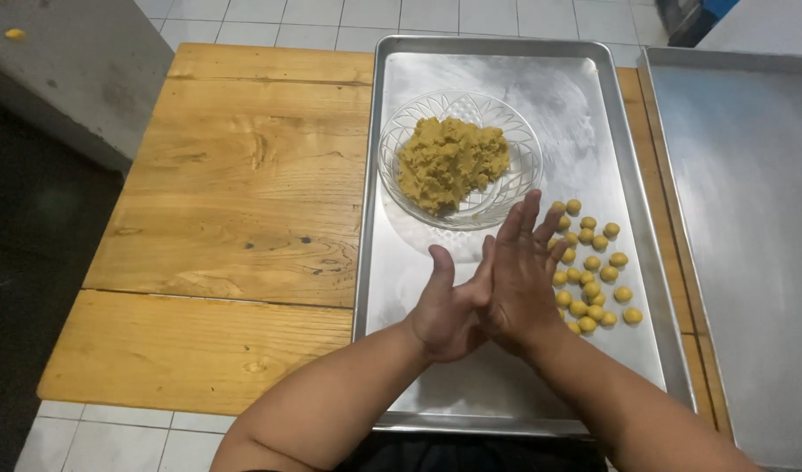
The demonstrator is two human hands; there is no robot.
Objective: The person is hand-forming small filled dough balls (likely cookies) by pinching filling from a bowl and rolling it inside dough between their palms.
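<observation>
My left hand (445, 310) and my right hand (519, 275) are pressed palm to palm above a metal baking tray (418, 262), the right one on top with fingers stretched out. Anything between the palms is hidden. Just beyond the fingertips stands a clear glass bowl (519, 188) holding a mound of yellow-brown dough (449, 162). To the right of my hands, several small yellow dough balls (593, 271) lie in a loose cluster on the tray.
The tray rests on a wooden table (235, 218). A second, bare metal tray (750, 227) lies at the right. White floor tiles (104, 437) show below the table's front edge. A grey block (69, 70) stands at the far left.
</observation>
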